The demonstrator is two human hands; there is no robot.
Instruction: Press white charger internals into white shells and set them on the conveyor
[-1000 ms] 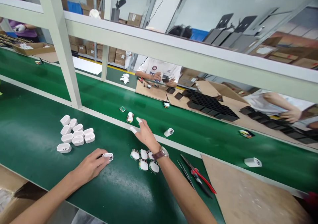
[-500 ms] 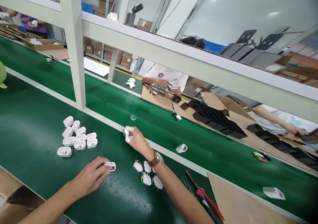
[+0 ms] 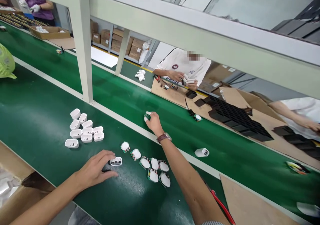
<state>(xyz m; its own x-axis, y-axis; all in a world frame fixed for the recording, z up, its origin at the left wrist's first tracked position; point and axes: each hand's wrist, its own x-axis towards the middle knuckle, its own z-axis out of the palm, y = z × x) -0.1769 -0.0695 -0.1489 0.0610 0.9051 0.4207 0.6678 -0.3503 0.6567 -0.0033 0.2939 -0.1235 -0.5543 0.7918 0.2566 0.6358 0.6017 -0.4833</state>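
My left hand (image 3: 96, 170) is open on the near bench, thumb spread away from the fingers. Its fingertips are beside a white plastic charger shell (image 3: 116, 161) with dark parts inside; I cannot tell whether they touch it. Over the green belt, my right hand (image 3: 153, 122), with white covers on the fingertips, pinches a small green circuit board (image 3: 147, 116). Between my arms lie several circuit boards with white pads (image 3: 145, 162). To the left, several white shells (image 3: 87, 131) stand grouped with their open sides up.
Red-handled pliers (image 3: 221, 205) lie partly hidden under my right forearm, beside a brown board (image 3: 246, 200). A white post (image 3: 83, 45) rises from the bench divider. Another white shell (image 3: 202, 152) lies on the belt (image 3: 172, 118). Across it, a co-worker (image 3: 183, 67) handles parts near black cases (image 3: 235, 115).
My right hand has reached out over the belt and closed on the green circuit board. Two more padded boards lie on the bench. My left thumb has moved off the shell. The view has shifted.
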